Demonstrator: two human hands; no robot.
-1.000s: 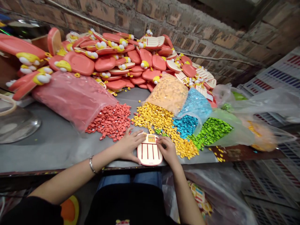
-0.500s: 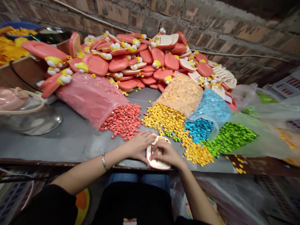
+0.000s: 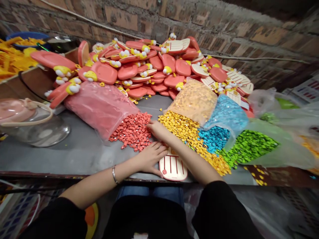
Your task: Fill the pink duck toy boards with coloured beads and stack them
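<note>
A cream board (image 3: 173, 169) with red grooves and a red rim lies flat at the table's front edge. One small red bead (image 3: 164, 172) sits at the lower end of its left groove. My left hand (image 3: 151, 157) holds the board's left side, fingers over its upper end and thumb along the lower left edge. My right hand (image 3: 159, 130) reaches across the board to the right edge of the pile of red beads (image 3: 134, 131). Its fingers are drawn together there, and the tips are partly hidden, so what they pinch is unclear.
Beads in yellow (image 3: 179, 122), blue (image 3: 214, 137) and green (image 3: 254, 146) spill from bags to the right. A pink bag (image 3: 99, 106) lies left, beside a clear jug (image 3: 47, 132). Behind, red duck-headed boards (image 3: 127, 71) are heaped against the brick wall (image 3: 219, 30).
My right hand has left the board and moved up and left to the red beads. A red bead now shows in the board's left groove. My left hand stays at the board.
</note>
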